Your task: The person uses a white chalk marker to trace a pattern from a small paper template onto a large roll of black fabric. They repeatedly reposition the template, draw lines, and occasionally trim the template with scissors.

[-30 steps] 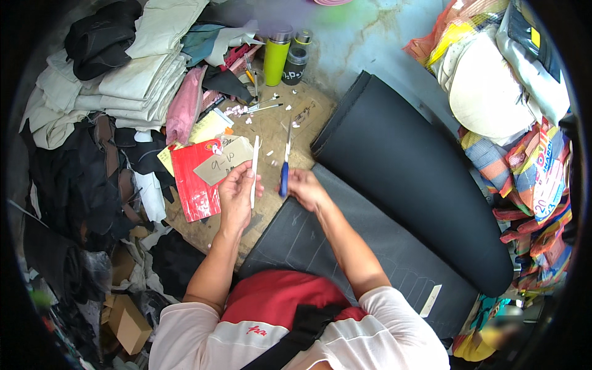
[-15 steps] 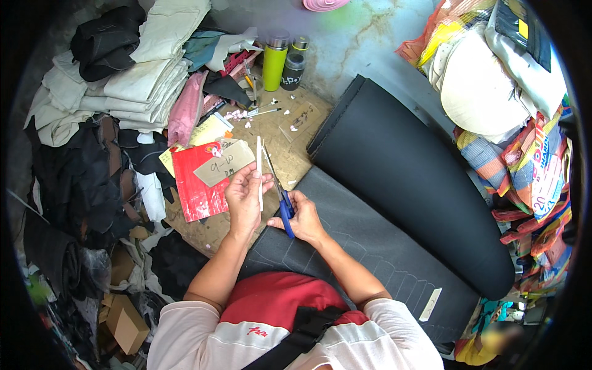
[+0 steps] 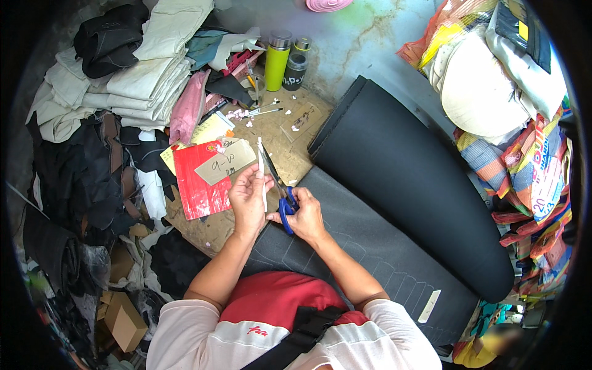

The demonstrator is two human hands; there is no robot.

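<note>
My left hand [image 3: 248, 198] pinches a thin white strip [image 3: 261, 161] upright between thumb and fingers, over the near edge of the tabletop. Close beside it, my right hand [image 3: 306, 216] grips scissors with blue handles [image 3: 285, 214]. Their handle loops stand apart, and the blades point up toward the strip's top end; whether they touch it I cannot tell. Beyond my left hand lie a tan card with handwriting [image 3: 216, 171] and a red plastic packet [image 3: 200, 196] partly under it. Dark sheet material with pale drawn outlines [image 3: 345, 228] spreads beneath my right forearm.
A thick black roll [image 3: 407, 179] lies to the right, and a narrow pale piece [image 3: 430, 306] rests on the dark sheet. At the back stand a green bottle [image 3: 275, 65] and a dark bottle [image 3: 295, 73]. Folded pale cloth [image 3: 145, 86] and dark scraps [image 3: 74, 179] are heaped left.
The scissors' blue handles have spread apart, and their blades have moved nearer the strip's upper end. My left hand has shifted slightly right with the strip.
</note>
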